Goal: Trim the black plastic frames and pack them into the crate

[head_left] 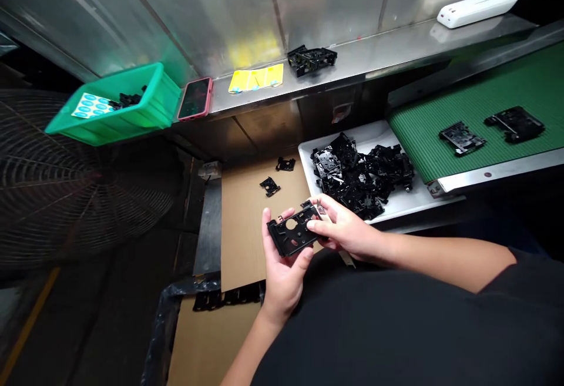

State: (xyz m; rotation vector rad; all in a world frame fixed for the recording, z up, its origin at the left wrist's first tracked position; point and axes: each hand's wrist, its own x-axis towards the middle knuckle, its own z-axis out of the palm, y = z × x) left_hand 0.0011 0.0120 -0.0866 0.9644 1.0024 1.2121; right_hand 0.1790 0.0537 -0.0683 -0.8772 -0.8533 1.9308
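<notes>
A flat black plastic part (296,232) with a round hole is held between both hands, above the cardboard sheet (240,239). My left hand (282,274) cradles it from below and from its left side. On the right side, my right hand (341,227) grips it with the thumb on its upper face; a thin pale metal strip (346,258) shows under this hand. Two small black parts (269,185) (286,164) lie on the cardboard. Beside them stands a white tray (308,168) heaped with black parts (361,174).
A green conveyor belt (484,98) at the right carries two black parts. Along the metal shelf (379,51) are a green bin (163,98), a phone (195,98), yellow labels (256,79), black parts (312,60) and a white device (478,9). A large fan (88,174) stands left.
</notes>
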